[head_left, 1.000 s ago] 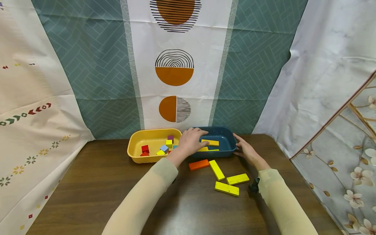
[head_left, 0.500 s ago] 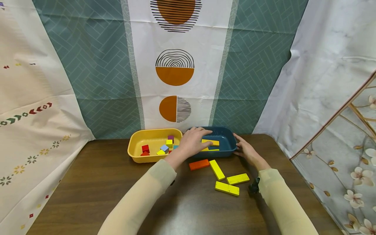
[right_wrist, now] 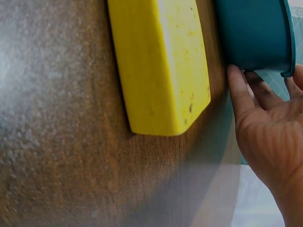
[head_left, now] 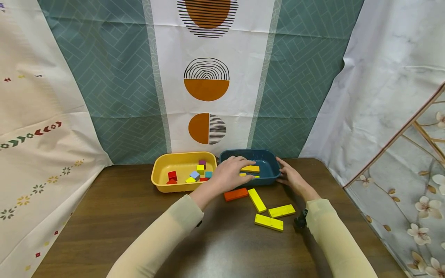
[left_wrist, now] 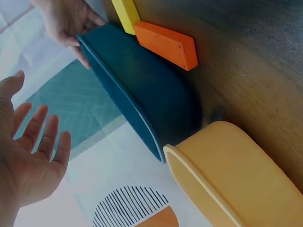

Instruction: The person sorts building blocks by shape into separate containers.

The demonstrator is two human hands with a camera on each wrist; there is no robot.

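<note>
My left hand (head_left: 230, 173) hovers with spread fingers over the left part of the dark blue bin (head_left: 269, 180). In the left wrist view its palm and fingers (left_wrist: 46, 132) hold nothing. My right hand (head_left: 293, 179) touches the right end of this bin with extended fingertips, its thumb up by the rim. Yellow-orange blocks (head_left: 252, 169) lie inside the bin, partly hidden behind my left hand. On the table in front lie an orange-red block (head_left: 236, 194) and three flat yellow blocks (head_left: 256, 200).
Left of the blue bin stands a yellow bin (head_left: 174, 188) with small red, yellow, blue and purple blocks. Both bins stand at the back of the brown wooden table (head_left: 222, 247), close to a hanging patterned cloth (head_left: 206, 131). A white flowered cloth (head_left: 393, 127) borders the right side.
My left hand has drawn back slightly towards me, uncovering the blue bin's back left rim and more of the yellow bin's right end. The right hand, bins and blocks have stayed put.
</note>
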